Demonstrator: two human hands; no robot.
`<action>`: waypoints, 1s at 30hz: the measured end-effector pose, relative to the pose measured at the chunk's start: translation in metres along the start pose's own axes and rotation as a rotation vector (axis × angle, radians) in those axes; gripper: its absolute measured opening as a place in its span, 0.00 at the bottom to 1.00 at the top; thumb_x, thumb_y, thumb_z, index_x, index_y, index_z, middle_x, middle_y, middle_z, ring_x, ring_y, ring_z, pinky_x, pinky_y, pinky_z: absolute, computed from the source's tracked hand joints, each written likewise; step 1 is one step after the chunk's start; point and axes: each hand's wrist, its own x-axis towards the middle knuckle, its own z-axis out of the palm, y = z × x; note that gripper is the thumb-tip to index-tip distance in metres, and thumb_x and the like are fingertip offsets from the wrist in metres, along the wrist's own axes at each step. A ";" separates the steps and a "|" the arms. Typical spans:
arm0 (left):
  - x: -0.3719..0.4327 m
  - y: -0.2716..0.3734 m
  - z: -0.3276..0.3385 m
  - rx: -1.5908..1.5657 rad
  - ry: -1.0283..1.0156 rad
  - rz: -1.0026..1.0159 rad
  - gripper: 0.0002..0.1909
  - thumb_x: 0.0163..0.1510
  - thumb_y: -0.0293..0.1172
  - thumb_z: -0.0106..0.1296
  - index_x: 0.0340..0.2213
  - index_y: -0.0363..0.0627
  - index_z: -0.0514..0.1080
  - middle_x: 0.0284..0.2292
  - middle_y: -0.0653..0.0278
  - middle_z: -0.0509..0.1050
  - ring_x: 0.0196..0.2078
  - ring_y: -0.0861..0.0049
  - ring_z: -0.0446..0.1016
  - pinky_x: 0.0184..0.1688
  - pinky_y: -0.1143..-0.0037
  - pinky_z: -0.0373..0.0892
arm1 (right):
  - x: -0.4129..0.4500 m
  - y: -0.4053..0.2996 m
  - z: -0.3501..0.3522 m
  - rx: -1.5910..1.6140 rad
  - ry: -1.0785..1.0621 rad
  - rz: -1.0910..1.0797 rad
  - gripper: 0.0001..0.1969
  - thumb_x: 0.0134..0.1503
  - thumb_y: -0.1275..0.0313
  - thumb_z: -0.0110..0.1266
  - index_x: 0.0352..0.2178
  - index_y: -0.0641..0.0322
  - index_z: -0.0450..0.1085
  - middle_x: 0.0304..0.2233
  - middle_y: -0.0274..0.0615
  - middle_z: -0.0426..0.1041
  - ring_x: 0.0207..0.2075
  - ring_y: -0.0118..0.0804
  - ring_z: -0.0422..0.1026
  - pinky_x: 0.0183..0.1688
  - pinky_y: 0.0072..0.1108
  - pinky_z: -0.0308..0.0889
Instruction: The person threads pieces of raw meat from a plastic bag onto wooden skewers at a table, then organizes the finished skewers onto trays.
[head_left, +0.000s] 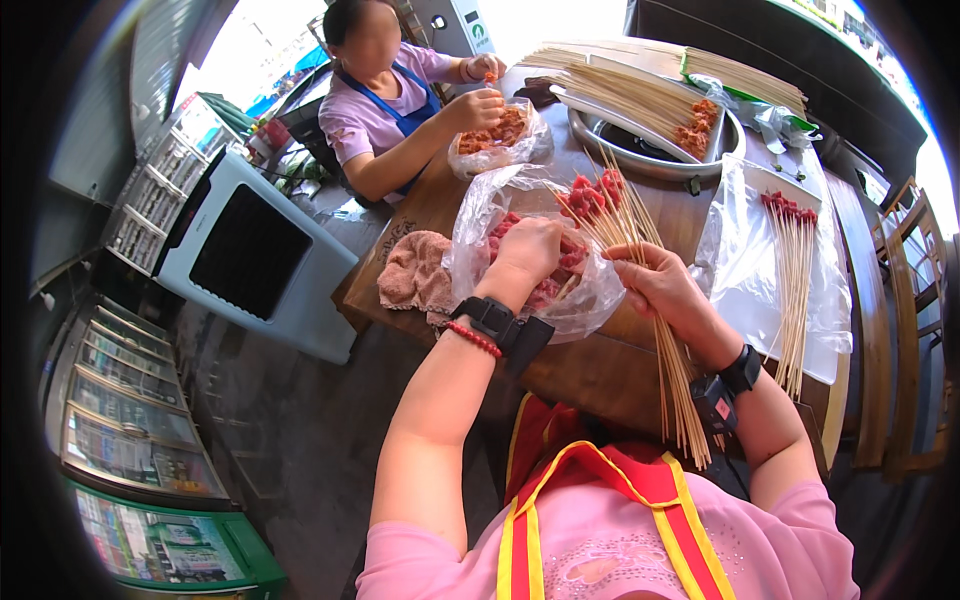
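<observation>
My left hand (527, 246) is down inside a clear plastic bag (480, 199) of raw red meat pieces (568, 255). Its fingers are curled among the meat and the fingertips are hidden, so I cannot tell whether they pinch a piece. A bundle of bamboo skewers (670, 375) is gripped in my right hand (656, 281), just right of the bag. Red meat chunks (592, 195) are threaded on the far ends of some of these skewers, above the bag. The skewers' bare ends point back towards my apron.
Finished meat skewers (793, 292) lie on a plastic-covered white tray (739, 292) at right. Behind, a metal basin (652, 174) supports a tray of bamboo skewers (630, 90). Across the table, a co-worker (397, 97) handles orange-coated meat (495, 135). A brown towel (415, 271) lies left.
</observation>
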 end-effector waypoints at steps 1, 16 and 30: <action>0.004 0.001 0.003 0.028 -0.028 -0.002 0.11 0.46 0.25 0.40 0.24 0.40 0.73 0.28 0.49 0.73 0.37 0.61 0.73 0.40 0.68 0.68 | 0.000 0.000 -0.001 0.002 0.000 -0.004 0.12 0.55 0.72 0.47 0.40 0.66 0.66 0.17 0.27 0.62 0.13 0.16 0.58 0.14 0.11 0.53; -0.013 0.025 -0.011 -0.115 0.000 0.095 0.10 0.44 0.28 0.48 0.30 0.38 0.71 0.30 0.46 0.71 0.33 0.53 0.71 0.36 0.66 0.68 | 0.000 0.001 0.002 0.041 0.002 0.026 0.11 0.55 0.72 0.48 0.39 0.65 0.67 0.13 0.26 0.61 0.12 0.16 0.59 0.13 0.10 0.54; -0.042 -0.026 -0.037 -0.069 0.268 -0.088 0.15 0.42 0.26 0.51 0.36 0.39 0.70 0.41 0.54 0.69 0.46 0.59 0.65 0.49 0.70 0.60 | -0.003 -0.001 0.000 -0.005 -0.004 0.051 0.11 0.55 0.71 0.49 0.39 0.64 0.67 0.13 0.26 0.61 0.12 0.16 0.58 0.13 0.10 0.52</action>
